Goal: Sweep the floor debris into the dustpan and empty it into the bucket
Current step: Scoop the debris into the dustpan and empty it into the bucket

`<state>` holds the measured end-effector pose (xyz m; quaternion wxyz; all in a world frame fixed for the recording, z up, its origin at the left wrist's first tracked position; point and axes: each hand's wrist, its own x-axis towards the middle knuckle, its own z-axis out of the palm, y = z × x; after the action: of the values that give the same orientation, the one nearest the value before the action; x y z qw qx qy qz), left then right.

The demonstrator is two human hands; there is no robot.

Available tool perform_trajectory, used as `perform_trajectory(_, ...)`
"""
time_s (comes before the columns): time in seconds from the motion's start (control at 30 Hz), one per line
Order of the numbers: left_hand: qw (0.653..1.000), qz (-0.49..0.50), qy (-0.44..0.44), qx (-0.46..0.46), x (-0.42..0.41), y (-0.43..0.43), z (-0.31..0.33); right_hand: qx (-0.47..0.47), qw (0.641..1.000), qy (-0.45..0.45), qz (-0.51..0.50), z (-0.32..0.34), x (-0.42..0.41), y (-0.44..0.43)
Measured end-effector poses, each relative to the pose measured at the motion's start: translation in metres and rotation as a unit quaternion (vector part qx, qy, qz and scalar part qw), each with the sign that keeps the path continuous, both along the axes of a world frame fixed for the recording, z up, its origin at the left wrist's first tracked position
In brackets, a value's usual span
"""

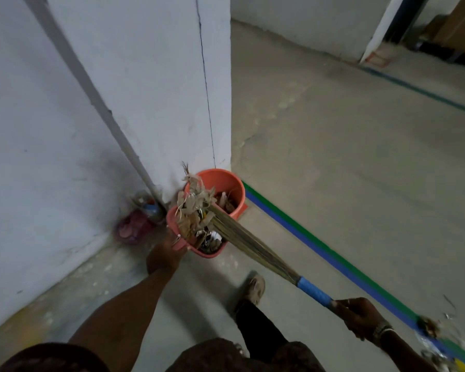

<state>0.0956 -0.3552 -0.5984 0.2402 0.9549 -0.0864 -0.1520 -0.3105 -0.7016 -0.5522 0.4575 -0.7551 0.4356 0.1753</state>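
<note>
Holding the load level, the left grip (163,255) was clamped on the near edge of the salmon dustpan (211,253), which was heaped with dry leaves and scraps (193,208). The orange bucket (222,181) stood on the floor (333,157) against the corner of the white pillar (159,89), directly beyond the dustpan and away from the person. Whether the dustpan's lip reached over the bucket's rim could not be told.

The right grip (360,316) was closed round the end of the broom (242,237), just behind its blue tape (313,288). The broom's long axis ran diagonally up and left from there, with its bristles pressed onto the heap.

The left grip was much the nearer to the bucket, so the tipping would likely fall to it, forward along that line, with the broom pinning the leaves. More loose debris (430,326) lay on the floor near the right grip.
</note>
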Motion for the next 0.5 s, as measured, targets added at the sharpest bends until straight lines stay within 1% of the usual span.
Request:
perform_trajectory(0.23, 0.999, -0.030, 0.022, 0.010, 0.096, -0.026, -0.020, 0.000, 1.000, 0.016, 0.007, -0.024, 0.074, -0.039)
perform_trajectory(0.33, 0.999, -0.038, 0.015, 0.031, 0.121, -0.045, -0.012, 0.014, 0.999, 0.031, -0.003, -0.027, 0.105, -0.061)
perform_trajectory(0.5, 0.998, -0.048, 0.012, 0.038, 0.163, -0.088, -0.007, 0.002, 0.999, 0.045, 0.008, -0.031, 0.155, -0.086)
